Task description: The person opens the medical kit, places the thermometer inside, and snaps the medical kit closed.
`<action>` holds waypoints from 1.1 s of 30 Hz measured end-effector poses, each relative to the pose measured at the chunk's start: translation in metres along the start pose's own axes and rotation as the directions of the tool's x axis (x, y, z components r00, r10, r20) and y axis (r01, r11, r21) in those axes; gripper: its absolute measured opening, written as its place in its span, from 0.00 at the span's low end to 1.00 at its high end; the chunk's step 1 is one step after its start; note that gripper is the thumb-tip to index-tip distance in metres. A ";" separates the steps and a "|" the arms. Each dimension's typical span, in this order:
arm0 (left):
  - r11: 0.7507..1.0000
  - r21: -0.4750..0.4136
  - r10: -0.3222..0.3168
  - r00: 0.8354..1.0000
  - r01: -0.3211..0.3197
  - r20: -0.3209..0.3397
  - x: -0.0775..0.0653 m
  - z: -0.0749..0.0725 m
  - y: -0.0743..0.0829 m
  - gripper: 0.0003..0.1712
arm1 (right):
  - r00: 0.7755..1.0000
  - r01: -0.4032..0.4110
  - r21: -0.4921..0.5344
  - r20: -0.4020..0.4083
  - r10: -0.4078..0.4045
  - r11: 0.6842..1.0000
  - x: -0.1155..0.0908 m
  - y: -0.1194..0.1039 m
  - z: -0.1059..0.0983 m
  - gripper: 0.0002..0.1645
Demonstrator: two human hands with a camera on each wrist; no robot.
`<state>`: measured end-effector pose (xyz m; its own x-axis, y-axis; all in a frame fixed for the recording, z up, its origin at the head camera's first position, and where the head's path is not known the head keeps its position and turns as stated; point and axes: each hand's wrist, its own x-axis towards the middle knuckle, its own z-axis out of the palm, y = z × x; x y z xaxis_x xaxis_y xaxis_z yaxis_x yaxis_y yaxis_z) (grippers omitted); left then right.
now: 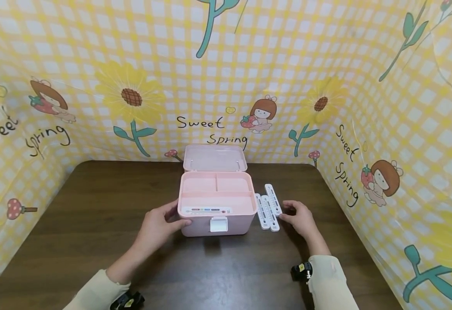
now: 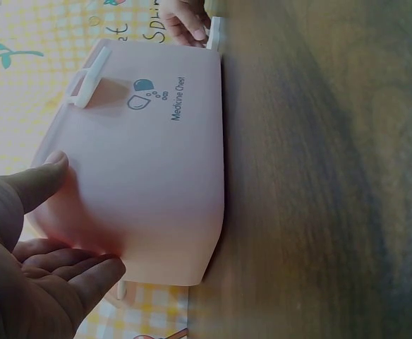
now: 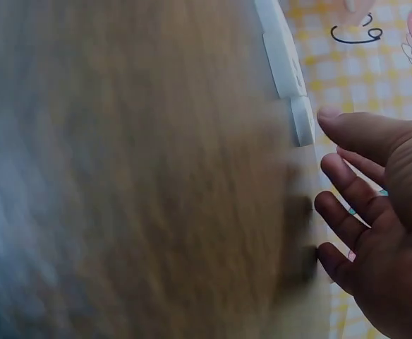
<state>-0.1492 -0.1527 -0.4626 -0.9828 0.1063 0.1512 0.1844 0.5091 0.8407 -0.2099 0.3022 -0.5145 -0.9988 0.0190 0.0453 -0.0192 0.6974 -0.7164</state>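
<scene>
A pink medicine chest (image 1: 216, 226) stands on the table, its lid (image 1: 215, 158) tipped back and a divided tray (image 1: 216, 196) showing on top. One narrow white printed strip (image 1: 206, 210) lies in the tray's front compartment. My left hand (image 1: 157, 226) grips the chest's front left corner, thumb on the front face and fingers along the side. To the right of the chest, three white strips with printed marks (image 1: 273, 200) lie side by side on the table. My right hand (image 1: 298, 218) is beside them, fingers loosely bent and apart, holding nothing; its thumb (image 3: 336, 121) is close to one strip's end.
The dark wooden table (image 1: 94, 202) is enclosed by a yellow checked cloth (image 1: 163, 86) at the back and both sides. A white latch (image 1: 219, 224) is on the chest's front. The raised lid leans near the back cloth.
</scene>
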 end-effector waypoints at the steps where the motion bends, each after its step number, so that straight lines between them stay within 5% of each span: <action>1: 1.000 -0.004 0.001 1.000 -0.001 0.000 0.000 0.000 0.000 0.46 | 1.000 -0.004 -0.011 -0.001 0.004 1.000 0.000 0.001 0.001 0.30; 17: 1.000 -0.004 -0.009 1.000 0.009 0.003 -0.001 -0.001 -0.003 0.47 | 0.993 -0.009 -0.227 -0.116 -0.017 0.974 -0.001 -0.002 0.023 0.31; 33: 1.000 0.001 -0.022 1.000 0.022 0.009 0.001 0.001 -0.001 0.48 | 0.963 -0.186 -0.281 -0.243 0.117 0.942 -0.001 -0.020 0.026 0.20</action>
<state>-0.1500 -0.1519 -0.4637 -0.9865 0.1025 0.1279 0.1626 0.5125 0.8431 -0.2093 0.2692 -0.5186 -0.9529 0.2744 0.1290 0.1800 0.8542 -0.4878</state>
